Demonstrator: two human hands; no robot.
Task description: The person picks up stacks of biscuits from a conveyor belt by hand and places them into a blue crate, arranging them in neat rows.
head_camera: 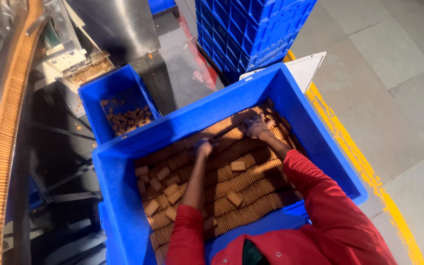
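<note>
- The left hand (203, 145) and the right hand (257, 128) both reach into the big blue crate (123, 196), to the far end of the biscuit rows (244, 184) that lie on edge inside it.
- The left hand's grip looks clenched over the top of a row. The right hand's grip rests on the biscuits near the far right corner, fingers curled, but I cannot tell if either one really holds some biscuits.
- To do this step well, I think both hands should press a row from its two ends, so that it stays tight and straight and does not fall apart.
- Some loose biscuits (163, 189) lie flat and mixed at the left side of the crate; it is better not to push them under the rows.
- The crate walls are high and close to the right hand, so the wrist has little room at that corner; the middle of the crate gives more room.
- A smaller blue crate (94, 98) with broken pieces stands just beside the far left corner, and a stack of blue crates (251, 29) stands behind.
- On the left runs a long conveyor with biscuits (1, 162); on the right the floor has a yellow line (364, 172).
</note>
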